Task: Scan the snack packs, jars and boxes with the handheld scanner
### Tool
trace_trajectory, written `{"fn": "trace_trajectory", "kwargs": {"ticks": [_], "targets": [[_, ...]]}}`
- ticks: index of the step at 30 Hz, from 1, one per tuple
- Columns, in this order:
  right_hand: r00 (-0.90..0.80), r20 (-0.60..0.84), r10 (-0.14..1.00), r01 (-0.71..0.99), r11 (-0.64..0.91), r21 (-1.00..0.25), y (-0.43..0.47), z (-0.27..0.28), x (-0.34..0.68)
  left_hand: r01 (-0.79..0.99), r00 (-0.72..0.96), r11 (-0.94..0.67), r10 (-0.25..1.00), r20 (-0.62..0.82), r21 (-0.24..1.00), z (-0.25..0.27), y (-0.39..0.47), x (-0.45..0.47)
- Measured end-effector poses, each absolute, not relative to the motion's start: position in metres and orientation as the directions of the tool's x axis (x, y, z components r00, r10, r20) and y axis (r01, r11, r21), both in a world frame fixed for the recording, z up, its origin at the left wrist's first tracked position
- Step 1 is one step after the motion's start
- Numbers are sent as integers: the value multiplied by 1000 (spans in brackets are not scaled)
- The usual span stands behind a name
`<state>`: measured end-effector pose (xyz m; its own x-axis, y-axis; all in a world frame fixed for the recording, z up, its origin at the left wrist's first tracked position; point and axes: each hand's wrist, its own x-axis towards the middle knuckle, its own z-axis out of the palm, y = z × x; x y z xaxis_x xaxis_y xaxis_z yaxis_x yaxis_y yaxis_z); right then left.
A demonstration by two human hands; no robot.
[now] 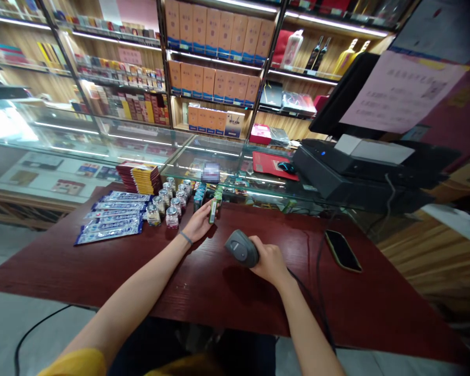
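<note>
Scanner, dark grey: handle clasped in right hand, above the bench. Small green pack: held in left hand, beyond and left of scanner; long axis upright or pointing away, unclear. Hands apart.

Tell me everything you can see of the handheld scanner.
The handheld scanner is dark grey, apparently plastic, with a broad rounded head bearing a small pale mark. The right hand grips it, hiding most of the handle. The head points leftward, held above the dark red table, with a shadow beneath. A dark cable beside the right wrist is probably its own. No beam shows.
</note>
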<state>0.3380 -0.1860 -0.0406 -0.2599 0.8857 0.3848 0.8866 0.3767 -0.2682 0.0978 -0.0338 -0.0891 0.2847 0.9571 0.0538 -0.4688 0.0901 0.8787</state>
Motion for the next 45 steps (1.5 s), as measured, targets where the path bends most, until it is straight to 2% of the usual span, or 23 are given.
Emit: {"fn": "trace_trajectory", "kwargs": {"ticks": [4,9,15,21,28,37,45], "targets": [[-279,372,885,876,393,-280,-184,-44,342,-466,300,94,952,57,880,-88,-36,96],[-131,446,885,882,309,-355,-183,-46,351,-525,268,103,962,49,845,-83,-41,102],[112,525,844,846,196,-496,-182,-45,368,-394,181,-19,979,98,919,-71,-48,120],[239,534,811,787,160,-595,-183,-39,381,-265,157,-167,964,213,950,-64,-45,150],[402,576,712,734,126,-668,-184,-38,402,-174,136,-286,941,310,943,-64,-37,217],[549,594,589,674,108,-731,-189,-38,432,-184,190,-270,934,303,945,-76,-29,316],[684,569,457,576,140,-805,-181,-65,458,-69,196,-284,936,292,956,-90,-19,381]]}}
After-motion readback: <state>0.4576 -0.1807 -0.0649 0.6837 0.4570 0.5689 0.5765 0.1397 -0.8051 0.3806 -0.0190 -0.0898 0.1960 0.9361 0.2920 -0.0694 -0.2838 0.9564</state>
